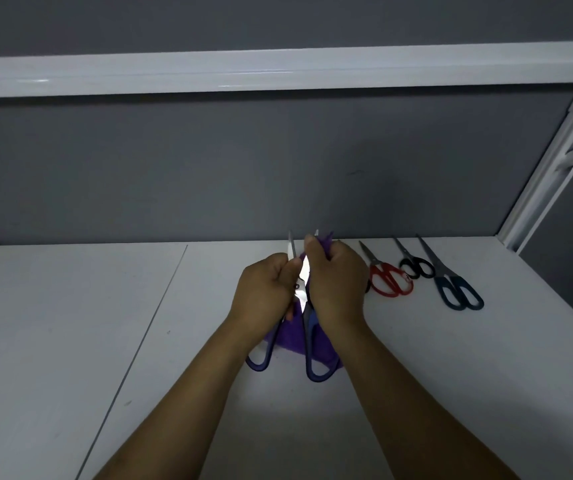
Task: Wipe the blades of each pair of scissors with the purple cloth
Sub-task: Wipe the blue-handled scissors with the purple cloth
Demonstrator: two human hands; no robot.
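While gripped—steel blades [299, 271], fuzzy cloth [290, 336].

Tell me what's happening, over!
Left hand holds open scissors. Right hand wipes blade with cloth. Three pairs wait right. Nothing blocking.

Held scissors [300, 299]: purple handles, blades spread open, tips pointing far, centre of the table.
Purple cloth [290, 337]: bunched around right blade, hanging beneath the handles.
Red scissors [387, 277]: closed, flat, right.
Black scissors [415, 266]: closed, beside red.
Blue scissors [454, 285]: closed, farthest right.
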